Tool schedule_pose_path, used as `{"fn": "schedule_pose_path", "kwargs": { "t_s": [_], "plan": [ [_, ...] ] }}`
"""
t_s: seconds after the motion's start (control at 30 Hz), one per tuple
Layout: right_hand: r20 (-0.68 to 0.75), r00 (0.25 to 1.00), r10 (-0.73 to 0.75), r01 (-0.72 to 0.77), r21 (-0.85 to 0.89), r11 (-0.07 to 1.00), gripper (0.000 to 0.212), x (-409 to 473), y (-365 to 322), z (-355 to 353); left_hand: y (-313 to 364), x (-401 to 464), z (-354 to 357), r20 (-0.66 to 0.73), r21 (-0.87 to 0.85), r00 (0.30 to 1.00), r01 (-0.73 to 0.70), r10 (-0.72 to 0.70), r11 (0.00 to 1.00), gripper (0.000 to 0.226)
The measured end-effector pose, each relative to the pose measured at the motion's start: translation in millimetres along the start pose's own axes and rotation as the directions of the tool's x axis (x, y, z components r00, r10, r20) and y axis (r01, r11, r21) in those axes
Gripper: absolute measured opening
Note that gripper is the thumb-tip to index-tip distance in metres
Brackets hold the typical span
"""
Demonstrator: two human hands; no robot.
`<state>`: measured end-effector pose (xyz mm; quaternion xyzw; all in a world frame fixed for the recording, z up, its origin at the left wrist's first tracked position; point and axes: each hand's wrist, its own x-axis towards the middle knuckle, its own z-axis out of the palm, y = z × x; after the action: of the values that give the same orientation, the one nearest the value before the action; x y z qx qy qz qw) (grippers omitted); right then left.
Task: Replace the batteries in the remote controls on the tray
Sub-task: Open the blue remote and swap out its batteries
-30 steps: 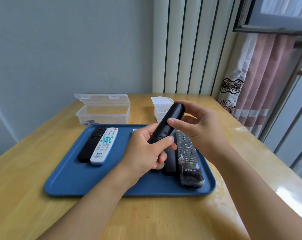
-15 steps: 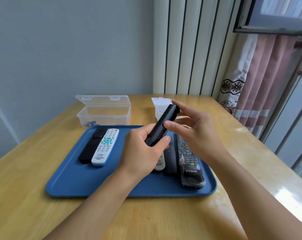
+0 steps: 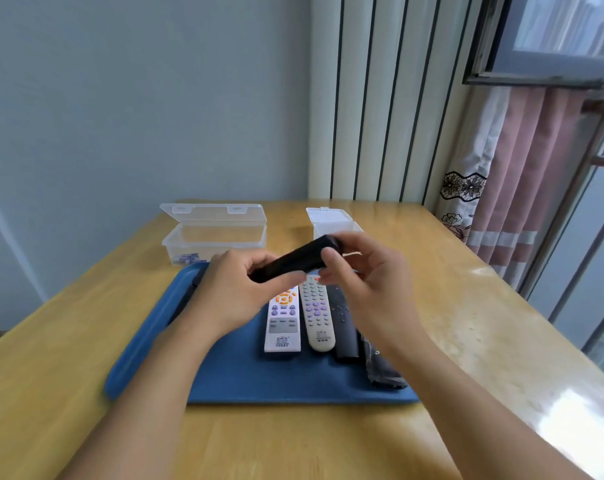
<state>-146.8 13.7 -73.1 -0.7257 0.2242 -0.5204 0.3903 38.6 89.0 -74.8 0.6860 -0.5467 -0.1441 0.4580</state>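
Both hands (image 3: 304, 292) gripping black remote (image 3: 295, 259); batteries (image 3: 188, 258) in open clear box (image 3: 213, 235).

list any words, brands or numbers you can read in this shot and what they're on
No text can be read.
White remote: print at its lower end, too blurred.
Beige remote: small marks near its bottom, too blurred.
Batteries in the clear box: blue labels, too small.
Black remote held by left hand and right hand: none visible.

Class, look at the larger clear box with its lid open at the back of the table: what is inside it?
A few small batteries lie in the front left corner of the clear box. The rest of its floor looks bare through the plastic. Their exact count is too blurred to tell.
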Motion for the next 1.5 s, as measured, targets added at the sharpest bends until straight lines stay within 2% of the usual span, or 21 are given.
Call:
{"fn": "schedule_pose_path", "kwargs": {
  "t_s": [0.07, 0.13, 0.2, 0.27, 0.4, 0.53, 0.73, 0.93, 1.07, 1.3, 1.5],
  "plan": [
    [0.03, 0.985, -0.172, 0.175, -0.21, 0.962, 0.011, -14.0, 1.9, 21.7, -19.0, 4.8, -15.0, -0.115, 0.294, 0.993, 0.05, -0.017, 0.955, 0.05],
    [0.148, 0.946, -0.288, 0.323, -0.342, 0.883, 0.01, -23.3, 5.5, 44.7, -37.0, 6.2, -31.4, -0.129, 0.497, 0.982, 0.187, -0.141, 0.847, 0.077],
    [0.26, 0.906, -0.333, 0.422, -0.501, 0.756, 0.006, -26.1, 9.7, 61.4, -50.9, 6.0, -39.6, -0.115, 0.643, 0.954, 0.285, -0.278, 0.711, 0.075],
    [0.375, 0.874, -0.309, 0.482, -0.579, 0.658, 0.008, -28.0, 12.3, 73.8, -56.0, 3.6, -41.5, -0.076, 0.722, 0.93, 0.299, -0.359, 0.624, 0.062],
    [0.494, 0.845, -0.205, 0.489, -0.558, 0.671, 0.008, -34.1, 15.5, 82.7, -50.1, 0.0, -34.0, -0.041, 0.726, 0.916, 0.301, -0.398, 0.619, 0.051],
    [0.577, 0.802, -0.155, 0.529, -0.564, 0.634, 0.017, -36.9, 14.6, 86.1, -41.0, -5.2, -30.6, -0.062, 0.763, 0.914, 0.302, -0.4, 0.571, 0.061],
    [0.568, 0.816, -0.111, 0.481, -0.559, 0.675, 0.026, -35.3, 16.0, 84.5, -35.9, -5.4, -21.9, -0.142, 0.763, 0.915, 0.345, -0.379, 0.547, 0.066],
    [0.532, 0.834, -0.146, 0.462, -0.529, 0.712, 0.023, -35.9, 17.5, 82.0, -36.1, -1.3, -8.5, -0.24, 0.719, 0.885, 0.439, -0.4, 0.539, 0.073],
    [0.495, 0.859, -0.13, 0.417, -0.531, 0.738, 0.02, -34.6, 17.2, 80.7, -36.5, 0.5, -3.3, -0.267, 0.741, 0.878, 0.451, -0.398, 0.497, 0.065],
    [0.38, 0.915, -0.133, 0.335, -0.537, 0.774, 0.02, -32.9, 16.4, 74.0, -43.7, 3.1, -3.8, -0.306, 0.712, 0.859, 0.492, -0.41, 0.501, 0.045],
    [0.372, 0.923, -0.1, 0.303, -0.541, 0.784, 0.02, -31.8, 16.7, 70.8, -51.6, 3.7, -7.9, -0.272, 0.773, 0.88, 0.441, -0.39, 0.455, 0.039]
  ]
}}
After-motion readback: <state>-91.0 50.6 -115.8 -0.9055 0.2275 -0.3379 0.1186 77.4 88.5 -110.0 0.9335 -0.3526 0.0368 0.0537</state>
